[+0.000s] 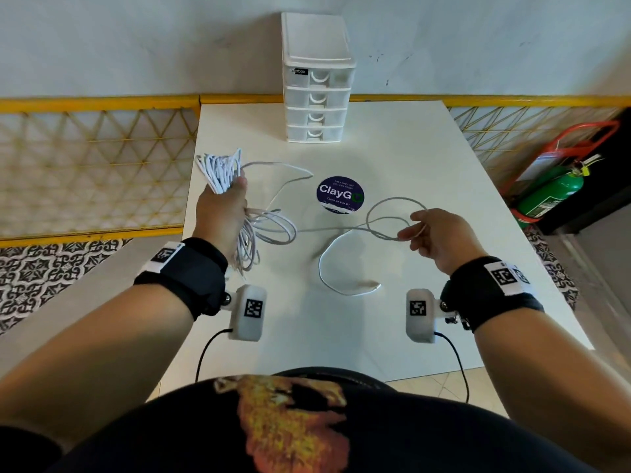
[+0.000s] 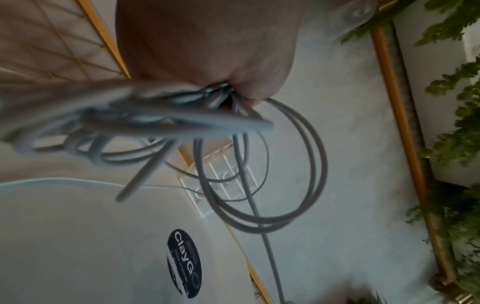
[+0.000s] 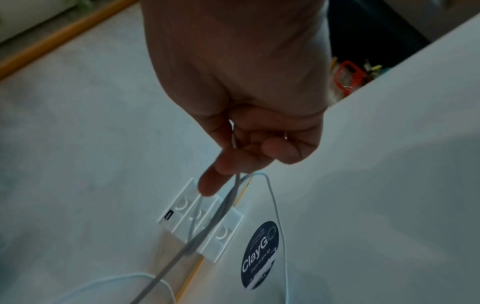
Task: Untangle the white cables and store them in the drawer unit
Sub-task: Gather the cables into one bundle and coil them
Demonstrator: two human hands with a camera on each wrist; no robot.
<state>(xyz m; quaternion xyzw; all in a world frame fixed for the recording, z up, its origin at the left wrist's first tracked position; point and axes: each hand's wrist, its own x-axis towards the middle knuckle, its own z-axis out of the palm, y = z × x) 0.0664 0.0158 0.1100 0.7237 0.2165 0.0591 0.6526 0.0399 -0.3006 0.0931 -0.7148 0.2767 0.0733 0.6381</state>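
Observation:
My left hand [image 1: 223,209] grips a tangled bundle of white cables [image 1: 222,170] above the table's left side; loops hang below the fist [image 2: 262,164]. One white cable strand [image 1: 327,228] runs from that bundle across the table to my right hand [image 1: 433,233], which pinches a loop of it between thumb and fingers [image 3: 233,162]. A loose end of the cable [image 1: 370,286] lies on the table near me. The white drawer unit [image 1: 316,107], four drawers all closed, stands at the table's far edge; it also shows in the wrist views [image 3: 205,222].
A round dark "ClayGO" sticker [image 1: 339,194] sits mid-table on the white table [image 1: 426,158]. A yellow lattice railing [image 1: 95,165] borders the left and back. A green fire extinguisher [image 1: 549,194] stands on the floor to the right.

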